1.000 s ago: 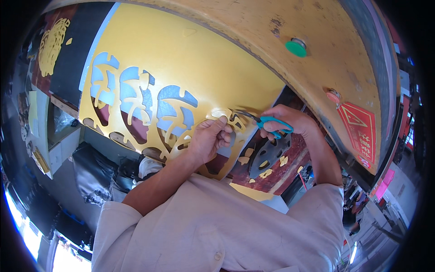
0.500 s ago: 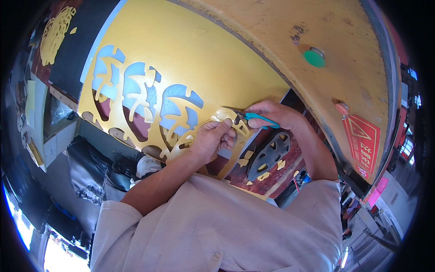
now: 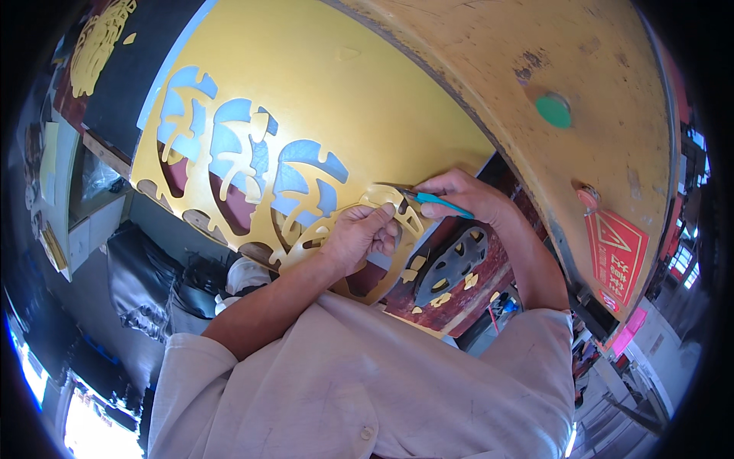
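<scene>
A large yellow sheet (image 3: 321, 84) lies under my hands, its near part cut through with several rows of curved openings. My left hand (image 3: 361, 236) is closed, thumb and fingers pinching a narrow cut-out strip at the sheet's near right edge. In my right hand (image 3: 465, 193) are scissors with teal handles (image 3: 446, 205). Their dark blades reach left onto the strip, just above my left fingertips. The blades look nearly closed, and whether they bite into the material is too small to tell.
A worn yellow machine body (image 3: 489, 53) with a green button (image 3: 553, 111) and a red warning label (image 3: 616, 249) rises at the right. Below my right hand lies a black die-like piece (image 3: 453, 264) among yellow scraps. More yellow offcuts (image 3: 101, 50) are piled at the far left.
The scissors' handles have come closer together. My left hand keeps its pinch in nearly the same place. The whole view has shifted slightly.
</scene>
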Available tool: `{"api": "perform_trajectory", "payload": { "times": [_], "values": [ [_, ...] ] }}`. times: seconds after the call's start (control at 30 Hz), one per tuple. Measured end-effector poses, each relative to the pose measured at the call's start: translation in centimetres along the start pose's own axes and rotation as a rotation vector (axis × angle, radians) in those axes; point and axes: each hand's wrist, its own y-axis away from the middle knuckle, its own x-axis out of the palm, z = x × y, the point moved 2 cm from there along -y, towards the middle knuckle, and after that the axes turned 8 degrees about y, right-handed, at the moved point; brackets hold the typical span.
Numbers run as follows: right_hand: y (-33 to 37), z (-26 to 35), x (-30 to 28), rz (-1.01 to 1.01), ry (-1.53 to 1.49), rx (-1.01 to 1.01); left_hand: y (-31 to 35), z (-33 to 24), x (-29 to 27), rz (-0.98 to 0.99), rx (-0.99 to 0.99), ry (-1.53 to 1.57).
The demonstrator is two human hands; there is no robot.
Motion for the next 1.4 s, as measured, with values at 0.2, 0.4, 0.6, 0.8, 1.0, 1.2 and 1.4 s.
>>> {"api": "perform_trajectory", "payload": {
  "times": [0.2, 0.4, 0.6, 0.8, 1.0, 1.2, 1.4],
  "values": [
    [0.0, 0.5, -0.1, -0.002, -0.009, 0.062, 0.0, 0.0, -0.2, 0.005, -0.015, 0.01],
    [0.1, 1.1, -0.6, 0.01, 0.071, 0.104, 0.0, -0.2, -0.1, 0.004, -0.018, 0.008],
    [-0.1, 2.1, -1.1, 0.045, 0.216, 0.085, 0.0, -0.2, -0.2, 0.012, -0.022, 0.031],
    [-0.2, 3.2, -1.4, 0.063, 0.275, 0.045, 0.0, -0.3, -0.3, 0.029, -0.038, 0.013],
    [-0.6, 3.1, -2.0, 0.063, 0.335, -0.01, 0.0, -0.3, -0.4, 0.04, -0.05, 0.014],
    [-2.5, 2.9, -3.0, 0.198, 0.361, 0.098, -0.3, -0.1, -0.6, 0.051, -0.062, 0.016],
    [-3.2, 3.7, -3.6, 0.21, 0.482, 0.054, -0.4, 0.1, -0.7, 0.036, -0.058, 0.002]
  ]
}}
